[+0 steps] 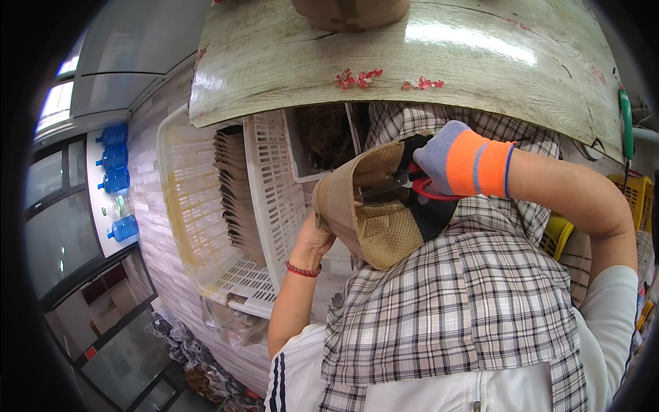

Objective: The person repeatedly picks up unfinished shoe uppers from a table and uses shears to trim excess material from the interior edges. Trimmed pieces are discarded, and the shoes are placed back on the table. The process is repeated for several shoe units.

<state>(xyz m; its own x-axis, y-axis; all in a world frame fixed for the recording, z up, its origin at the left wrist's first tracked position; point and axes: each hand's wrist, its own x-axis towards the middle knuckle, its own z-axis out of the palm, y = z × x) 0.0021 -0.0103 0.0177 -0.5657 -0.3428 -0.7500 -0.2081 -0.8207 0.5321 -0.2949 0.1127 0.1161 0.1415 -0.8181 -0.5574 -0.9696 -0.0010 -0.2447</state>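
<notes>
The tan cap-shaped fabric piece [374, 206] was held over the person's lap, just below the near edge of the table [412, 62], its open, woven inside turned up toward the camera. The left hand [317, 240], bare with a red bead bracelet [303, 270] at the wrist, gripped the piece from its outer left side, fingers closed on the fabric. The right hand [446, 163], in a grey and orange glove, had its fingers closed through the red handles of a pair of scissors [405, 184], whose dark blades reached into the piece near its rim; whether the blades were parted could not be told. Left of the piece stood a white plastic crate [206, 226] holding a stack of similar tan pieces [237, 192]. A checked apron [446, 309] covered the lap beneath. The risk, as I judged it, was a cut through the fabric itself if the tips went too deep, or a nick to the bare left fingers lying just behind the cloth.
</notes>
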